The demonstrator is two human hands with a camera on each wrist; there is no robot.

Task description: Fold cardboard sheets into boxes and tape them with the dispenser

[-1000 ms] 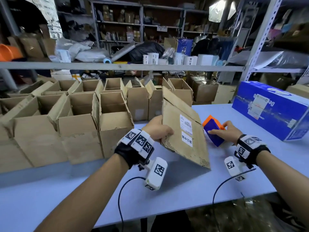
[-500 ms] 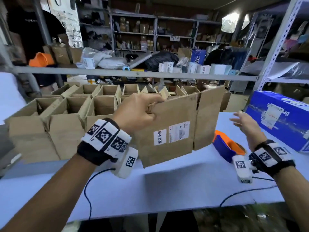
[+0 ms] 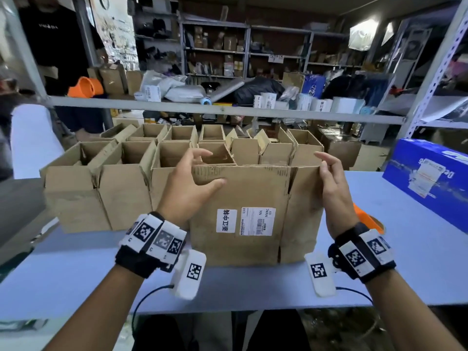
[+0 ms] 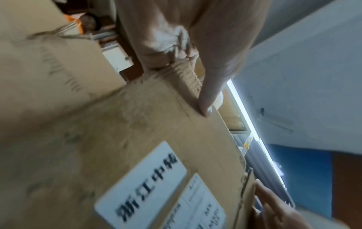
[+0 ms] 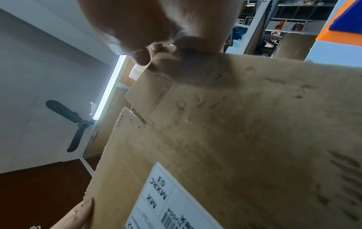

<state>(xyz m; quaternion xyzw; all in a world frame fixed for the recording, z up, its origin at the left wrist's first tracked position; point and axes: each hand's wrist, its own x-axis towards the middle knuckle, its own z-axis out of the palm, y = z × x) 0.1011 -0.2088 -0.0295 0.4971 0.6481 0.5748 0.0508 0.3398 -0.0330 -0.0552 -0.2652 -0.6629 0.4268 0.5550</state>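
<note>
Left hand [image 3: 188, 188]: thumb on the near face of the flattened cardboard sheet [image 3: 253, 216], fingers curled over its top edge, so the grip pinches the top left corner. The left wrist view confirms the thumb pressed against the board just below the edge.

Right hand [image 3: 334, 188]: grip clamped on the top right corner of the same sheet, thumb and fingers pinching the flap edge, as the right wrist view shows.

Cardboard sheet: upright between both hands, bottom edge at or just above the worktop [image 3: 76, 262]; which, cannot be told. Two white labels [image 3: 244, 221] face the person. Still flat; not opened, no flaps folded, no tape seen.

Tape dispenser [image 3: 368, 220]: orange part visible on the worktop, just behind the right wrist, untouched.

Erected boxes [image 3: 121, 188]: two rows standing open-topped on the worktop behind and to the left of the sheet. Whether their bases are taped is not visible.

Blue carton [image 3: 425, 178]: far right of the worktop.

Progress, judged: many boxes formed; this one only begun. Left: open it square, fold bottom flaps, tape.
</note>
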